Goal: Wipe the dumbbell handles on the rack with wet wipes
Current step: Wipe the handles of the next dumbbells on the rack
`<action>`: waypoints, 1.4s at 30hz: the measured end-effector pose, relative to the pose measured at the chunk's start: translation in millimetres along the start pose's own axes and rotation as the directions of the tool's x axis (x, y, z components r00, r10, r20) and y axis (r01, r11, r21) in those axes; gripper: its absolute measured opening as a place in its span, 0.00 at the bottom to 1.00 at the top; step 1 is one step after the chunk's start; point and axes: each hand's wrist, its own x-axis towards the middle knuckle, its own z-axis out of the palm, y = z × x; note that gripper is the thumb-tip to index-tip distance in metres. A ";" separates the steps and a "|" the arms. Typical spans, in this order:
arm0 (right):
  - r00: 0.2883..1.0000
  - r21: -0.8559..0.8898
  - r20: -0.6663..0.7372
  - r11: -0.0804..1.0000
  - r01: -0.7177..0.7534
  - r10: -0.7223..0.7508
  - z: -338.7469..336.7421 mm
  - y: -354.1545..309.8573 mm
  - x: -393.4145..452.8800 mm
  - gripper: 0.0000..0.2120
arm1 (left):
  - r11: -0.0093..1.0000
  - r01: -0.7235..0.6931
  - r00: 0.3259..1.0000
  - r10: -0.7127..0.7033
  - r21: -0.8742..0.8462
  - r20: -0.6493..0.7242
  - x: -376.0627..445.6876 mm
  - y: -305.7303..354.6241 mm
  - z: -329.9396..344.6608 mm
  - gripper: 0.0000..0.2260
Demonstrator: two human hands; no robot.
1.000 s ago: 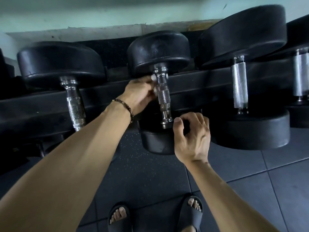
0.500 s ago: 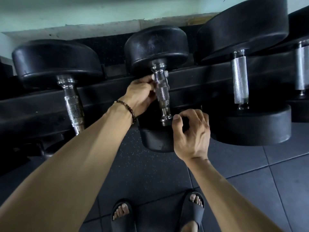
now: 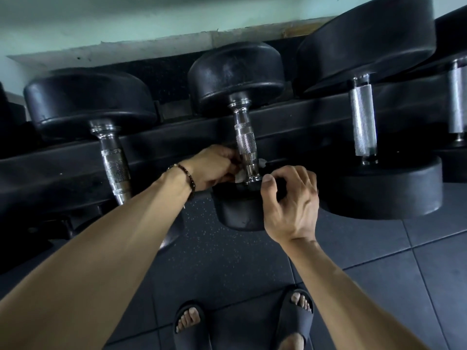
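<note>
The knurled chrome dumbbell handle (image 3: pixel 245 142) we are wiping belongs to the small black rubber-headed dumbbell (image 3: pixel 236 77) lying across the middle of the long black steel rack (image 3: pixel 75 170), its near head hanging over the rack's front edge. Since a second ago our left hand (image 3: pixel 214 168) has slid from the far end of the handle down to the near end, by the collar. Its fingers are curled round the bar there, pinching a crumpled white wet wipe (image 3: pixel 240 176) against the metal; a scrap of wipe shows on the bar's far side too. Our right hand (image 3: pixel 290 200) has stayed on the near head, thumb and curled fingers gripping its top edge. Larger black dumbbells (image 3: pixel 366 41) rest on the rack on either side, untouched.
</note>
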 end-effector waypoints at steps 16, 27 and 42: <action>0.999 0.008 0.031 1.000 -0.022 0.021 -0.5 -1.4 1.6 0.23 | 0.994 -0.100 0.972 0.088 -0.041 -0.220 -45.8 7.5 -12.7 0.13; 0.970 0.248 0.241 0.965 -0.083 0.022 -64.0 -48.0 -15.8 0.10 | 0.972 -0.156 0.984 0.136 -0.175 -0.117 -137.9 30.9 35.1 0.05; 0.880 0.440 0.260 0.762 -0.475 0.398 -248.3 52.1 -15.6 0.11 | 0.977 -0.199 0.915 0.157 -0.076 -0.373 -127.8 50.9 241.7 0.07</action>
